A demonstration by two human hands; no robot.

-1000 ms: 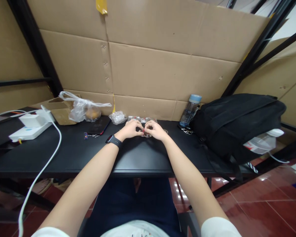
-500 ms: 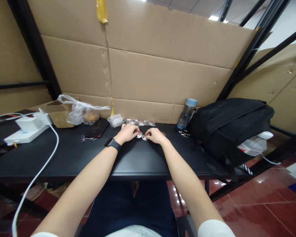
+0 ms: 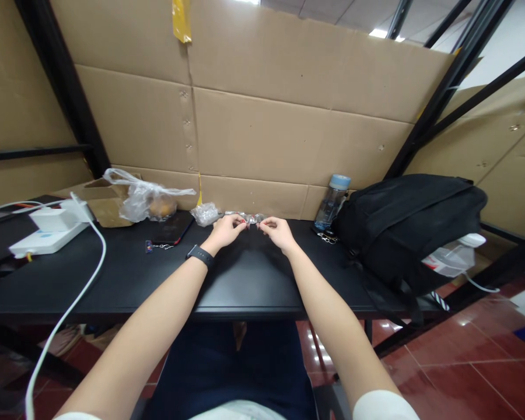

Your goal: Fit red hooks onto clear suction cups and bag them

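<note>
Near the back of the black table [image 3: 254,286], both hands pinch small pieces held close to each other. My left hand [image 3: 227,231], with a dark watch on its wrist, is closed on a small silver metal disc [image 3: 248,225] with a red part under the fingertips. Opposite it, my right hand [image 3: 280,233] pinches a second small silver disc [image 3: 258,226], also with red on it. The discs are turned nearly edge-on, a narrow gap apart. Behind the hands lie clear plastic packets [image 3: 254,218] with shiny contents, partly covered by the fingers.
A crumpled clear bag [image 3: 205,214], a dark phone-like slab [image 3: 172,228], a plastic bag with orange fruit [image 3: 161,207] and a white power strip [image 3: 48,238] are on the left. A water bottle [image 3: 331,204] and black backpack [image 3: 413,227] stand right. Cardboard [image 3: 289,134] walls the back.
Both hands have lifted the discs off the tabletop and moved slightly back. The discs, tilted flat before, are now turned nearly edge-on, facing each other.
</note>
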